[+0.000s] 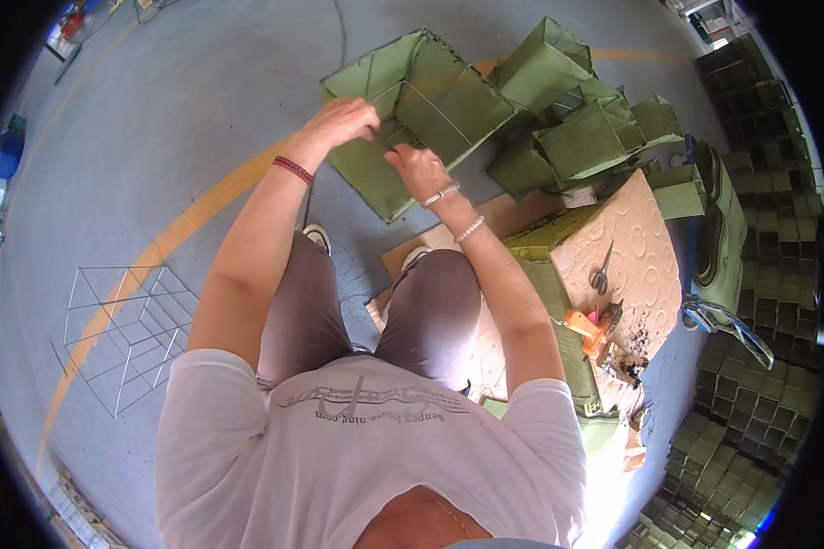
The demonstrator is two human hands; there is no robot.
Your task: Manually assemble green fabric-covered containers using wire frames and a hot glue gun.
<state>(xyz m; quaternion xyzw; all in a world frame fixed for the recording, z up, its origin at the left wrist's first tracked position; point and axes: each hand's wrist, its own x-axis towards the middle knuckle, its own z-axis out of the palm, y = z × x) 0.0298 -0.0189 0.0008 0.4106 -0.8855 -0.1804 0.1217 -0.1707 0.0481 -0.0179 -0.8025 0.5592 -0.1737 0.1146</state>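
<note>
A large green open box [362,179] with thin wires crossing its inside stands on the floor in front of my knees. My left hand [346,121] is over its left part, fingers pressed together and pointing right. Just right of it and a little nearer, my right hand [417,172] is closed, fingers curled and thumb toward the left hand. A small gap parts the two hands. Something dark and thin may lie between them, but what the fingertips hold is too small to tell.
Several smaller green boxes [590,137] cluster at the right. Beside my right knee, a tan board [645,247] carries scissors [601,270] and an orange glue gun [584,329]. At left lies a bare wire frame [128,329]. Stacked green boxes [764,274] line the far right.
</note>
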